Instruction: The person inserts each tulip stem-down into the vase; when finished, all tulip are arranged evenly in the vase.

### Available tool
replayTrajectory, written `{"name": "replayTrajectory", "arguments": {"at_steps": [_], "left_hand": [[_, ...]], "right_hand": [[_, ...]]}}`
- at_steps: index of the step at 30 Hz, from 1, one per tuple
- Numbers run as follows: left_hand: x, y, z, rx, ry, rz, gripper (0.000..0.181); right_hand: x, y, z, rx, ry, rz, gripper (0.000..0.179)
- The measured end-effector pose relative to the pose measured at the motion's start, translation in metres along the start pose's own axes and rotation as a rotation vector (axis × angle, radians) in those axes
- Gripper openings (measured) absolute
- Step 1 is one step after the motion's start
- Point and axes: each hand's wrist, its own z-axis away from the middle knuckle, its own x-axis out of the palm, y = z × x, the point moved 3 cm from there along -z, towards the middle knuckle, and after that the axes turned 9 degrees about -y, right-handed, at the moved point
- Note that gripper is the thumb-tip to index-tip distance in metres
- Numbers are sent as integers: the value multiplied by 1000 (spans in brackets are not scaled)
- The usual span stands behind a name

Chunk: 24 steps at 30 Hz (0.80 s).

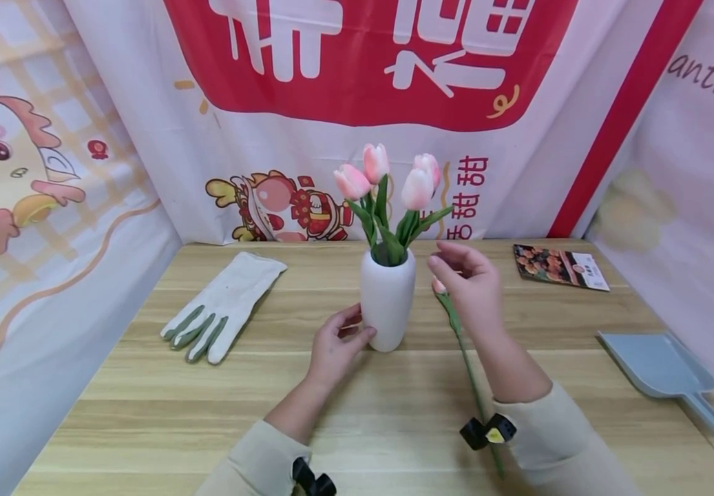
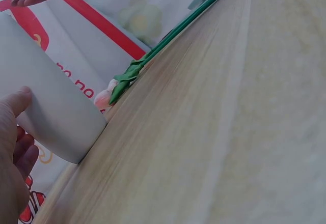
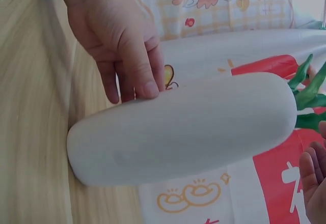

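Note:
A white vase (image 1: pixel 386 300) stands upright on the table, holding several pink tulips (image 1: pixel 417 187) with green leaves. My left hand (image 1: pixel 338 344) holds the vase low on its left side, thumb on the front and fingers toward the back, as the left wrist view also shows with the thumb (image 2: pixel 19 100) against the white wall. To the right of the vase's mouth, my right hand (image 1: pixel 473 286) is raised with fingers loosely bent and nothing between them. Below it a single tulip (image 1: pixel 465 355) lies on the table, its pink head near the vase and its stem pointing toward me.
A white glove with grey-green fingers (image 1: pixel 226 306) lies on the left of the wooden table (image 1: pixel 177 427). At the back right is a flat packet with a flower picture (image 1: pixel 560 266). A blue-grey dustpan (image 1: pixel 666 368) lies at the right edge. Printed cloth hangs behind.

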Motion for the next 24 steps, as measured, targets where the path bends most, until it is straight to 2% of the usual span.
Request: {"name": "replayTrajectory", "arguments": {"at_steps": [8, 16, 19, 24], "left_hand": [[-2, 2, 0, 22, -7, 15, 46], [-2, -2, -1, 27, -12, 32, 46], [-1, -2, -1, 24, -10, 36, 47], [-1, -1, 0, 23, -7, 40, 46]], "right_hand": [[-25, 12, 6, 65, 14, 2, 21], [-52, 29, 15, 134, 52, 42, 21], [-62, 39, 18, 176, 52, 34, 19], [-78, 52, 23, 234, 31, 91, 22]]}}
